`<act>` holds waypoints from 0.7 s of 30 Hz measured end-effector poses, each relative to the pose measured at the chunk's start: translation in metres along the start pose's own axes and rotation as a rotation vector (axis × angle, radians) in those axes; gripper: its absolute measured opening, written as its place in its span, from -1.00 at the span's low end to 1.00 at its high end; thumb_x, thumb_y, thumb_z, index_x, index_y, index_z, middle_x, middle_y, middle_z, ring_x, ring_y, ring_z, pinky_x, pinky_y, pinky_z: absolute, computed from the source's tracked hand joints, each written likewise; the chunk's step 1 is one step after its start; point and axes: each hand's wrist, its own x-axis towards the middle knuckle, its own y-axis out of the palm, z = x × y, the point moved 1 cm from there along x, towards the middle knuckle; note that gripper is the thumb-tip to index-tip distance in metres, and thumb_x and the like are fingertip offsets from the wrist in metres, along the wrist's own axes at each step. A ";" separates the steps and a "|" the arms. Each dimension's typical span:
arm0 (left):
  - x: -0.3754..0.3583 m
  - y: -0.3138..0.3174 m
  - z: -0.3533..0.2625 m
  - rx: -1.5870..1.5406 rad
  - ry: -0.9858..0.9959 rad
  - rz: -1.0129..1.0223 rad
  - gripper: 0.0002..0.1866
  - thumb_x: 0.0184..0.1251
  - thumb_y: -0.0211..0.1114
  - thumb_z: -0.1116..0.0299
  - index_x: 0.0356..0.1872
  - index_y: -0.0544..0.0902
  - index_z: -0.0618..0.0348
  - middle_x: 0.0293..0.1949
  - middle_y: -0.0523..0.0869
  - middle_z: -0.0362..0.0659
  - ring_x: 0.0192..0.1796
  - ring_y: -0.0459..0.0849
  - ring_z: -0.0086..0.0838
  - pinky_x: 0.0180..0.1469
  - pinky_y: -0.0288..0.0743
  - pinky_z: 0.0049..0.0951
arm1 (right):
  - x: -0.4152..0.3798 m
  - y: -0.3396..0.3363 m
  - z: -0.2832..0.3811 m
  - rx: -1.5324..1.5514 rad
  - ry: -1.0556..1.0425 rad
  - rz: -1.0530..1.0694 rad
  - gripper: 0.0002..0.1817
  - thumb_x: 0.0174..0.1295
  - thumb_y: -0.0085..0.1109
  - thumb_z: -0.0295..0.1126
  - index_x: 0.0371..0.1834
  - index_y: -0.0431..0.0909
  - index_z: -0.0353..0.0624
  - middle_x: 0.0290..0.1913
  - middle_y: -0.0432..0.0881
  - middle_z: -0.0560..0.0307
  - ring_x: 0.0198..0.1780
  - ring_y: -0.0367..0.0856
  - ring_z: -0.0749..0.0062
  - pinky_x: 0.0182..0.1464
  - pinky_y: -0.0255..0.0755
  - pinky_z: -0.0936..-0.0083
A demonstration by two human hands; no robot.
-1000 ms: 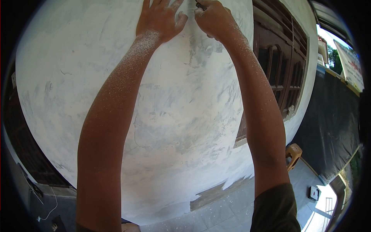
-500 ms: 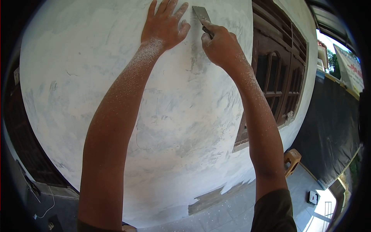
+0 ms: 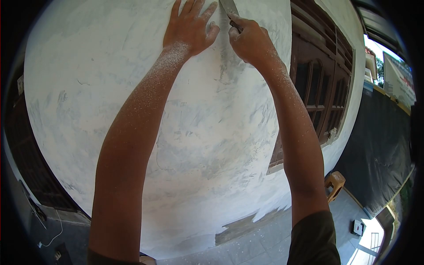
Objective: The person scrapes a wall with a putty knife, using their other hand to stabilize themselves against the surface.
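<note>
A white wall (image 3: 198, 145) with grey patches fills most of the view. Against its upper part lies my left hand (image 3: 190, 28), fingers spread and dusted with white powder. My right hand (image 3: 251, 40) grips the dark handle of a putty knife (image 3: 229, 8) just to the right of it. The metal blade points up at the wall, and its upper end is cut off by the frame's top edge. White dust also coats both forearms. Below the knife runs a darker grey streak on the wall.
Right of my right arm is a brown wooden window (image 3: 320, 84). A tan plastic stool (image 3: 335, 183) stands on the tiled floor (image 3: 260, 247), near a black sheet (image 3: 371, 145). A white cable (image 3: 57, 229) lies at lower left, below a dark door (image 3: 33, 154).
My right hand has moved up a little with the putty knife, whose blade now reaches the frame's top edge. My left hand stays spread on the wall.
</note>
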 end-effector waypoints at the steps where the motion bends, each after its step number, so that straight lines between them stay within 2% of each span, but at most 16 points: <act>1: -0.001 0.001 0.000 0.000 0.008 -0.005 -0.30 0.55 0.04 0.01 0.61 0.28 0.10 0.68 0.11 0.00 0.73 -0.06 -0.19 0.73 -0.30 -0.01 | 0.015 -0.005 0.004 0.068 0.139 0.110 -0.50 0.45 0.10 -0.30 0.46 0.54 -0.05 -0.32 0.80 -0.09 -0.48 0.73 0.29 -0.16 0.71 0.30; 3: -0.001 0.002 0.001 0.002 0.014 -0.010 -0.30 0.55 0.03 0.00 0.61 0.27 0.10 0.68 0.12 0.00 0.73 -0.06 -0.19 0.73 -0.30 -0.01 | 0.024 -0.004 0.002 0.049 0.128 0.092 -0.51 0.45 0.10 -0.29 0.43 0.57 -0.06 -0.35 0.80 -0.08 -0.48 0.72 0.30 -0.15 0.71 0.27; 5: -0.001 0.003 0.001 0.010 0.009 -0.015 -0.30 0.56 0.03 -0.01 0.61 0.27 0.09 0.68 0.12 0.00 0.73 -0.05 -0.19 0.73 -0.30 -0.01 | 0.007 -0.010 0.005 0.014 0.080 0.101 -0.51 0.46 0.09 -0.30 0.44 0.56 -0.06 -0.28 0.81 -0.12 -0.45 0.76 0.27 -0.15 0.71 0.29; 7: 0.001 0.005 0.002 0.019 0.012 -0.024 -0.30 0.56 0.03 -0.01 0.61 0.27 0.09 0.68 0.12 0.00 0.73 -0.05 -0.19 0.73 -0.30 -0.01 | -0.031 -0.004 0.002 -0.031 0.020 0.054 -0.51 0.44 0.07 -0.34 0.44 0.56 -0.05 -0.08 0.82 -0.21 -0.38 0.81 0.18 -0.10 0.71 0.33; 10: 0.000 0.001 0.003 0.045 0.003 -0.027 -0.30 0.56 0.03 -0.01 0.61 0.27 0.08 0.68 0.13 0.01 0.73 -0.04 -0.18 0.73 -0.29 -0.01 | -0.021 0.005 -0.003 -0.007 -0.013 0.011 -0.51 0.45 0.07 -0.33 0.44 0.56 -0.06 -0.07 0.81 -0.21 -0.33 0.83 0.17 -0.07 0.72 0.26; 13: 0.000 0.002 0.002 0.045 0.035 -0.043 -0.31 0.56 0.03 -0.01 0.61 0.28 0.08 0.67 0.14 0.02 0.72 -0.02 -0.17 0.72 -0.27 0.00 | 0.021 -0.004 0.002 0.084 0.095 0.053 -0.51 0.45 0.06 -0.32 0.43 0.57 -0.07 -0.06 0.81 -0.21 -0.24 0.85 0.14 -0.02 0.72 0.19; 15: -0.003 0.004 0.005 0.043 0.040 -0.069 -0.31 0.56 0.03 -0.01 0.60 0.28 0.08 0.67 0.14 0.03 0.72 -0.02 -0.16 0.72 -0.27 0.01 | 0.013 -0.008 0.012 0.051 0.197 0.140 -0.51 0.45 0.06 -0.31 0.43 0.57 -0.08 -0.07 0.81 -0.20 -0.20 0.85 0.10 0.01 0.71 0.17; 16: -0.001 0.003 0.004 0.031 0.026 -0.059 -0.31 0.56 0.03 -0.01 0.60 0.29 0.08 0.67 0.15 0.04 0.72 -0.01 -0.15 0.72 -0.26 0.02 | -0.005 -0.008 0.011 0.044 0.097 0.103 -0.51 0.44 0.05 -0.33 0.43 0.56 -0.08 -0.07 0.81 -0.23 -0.21 0.85 0.05 0.01 0.70 0.17; 17: 0.000 0.003 0.003 0.018 0.016 -0.051 -0.31 0.56 0.03 -0.01 0.60 0.29 0.09 0.66 0.15 0.04 0.72 -0.01 -0.15 0.72 -0.25 0.02 | -0.026 -0.011 0.017 0.057 0.145 0.128 -0.51 0.44 0.04 -0.36 0.43 0.56 -0.09 -0.04 0.79 -0.30 -0.17 0.85 -0.01 0.03 0.69 0.16; 19: -0.003 0.003 0.004 0.011 0.021 -0.035 -0.30 0.56 0.03 -0.02 0.60 0.28 0.09 0.66 0.15 0.04 0.72 -0.02 -0.14 0.72 -0.26 0.02 | -0.059 -0.006 0.018 0.042 0.129 0.108 -0.51 0.44 0.04 -0.36 0.43 0.56 -0.09 -0.04 0.78 -0.33 -0.15 0.85 0.02 0.03 0.68 0.15; 21: 0.002 0.005 0.006 0.016 0.020 -0.039 -0.30 0.56 0.03 -0.02 0.61 0.28 0.08 0.67 0.15 0.04 0.72 -0.02 -0.14 0.72 -0.27 0.02 | -0.033 -0.001 0.010 0.059 0.110 0.103 -0.50 0.45 0.03 -0.36 0.45 0.55 -0.09 -0.04 0.79 -0.32 -0.13 0.86 0.05 0.09 0.66 0.12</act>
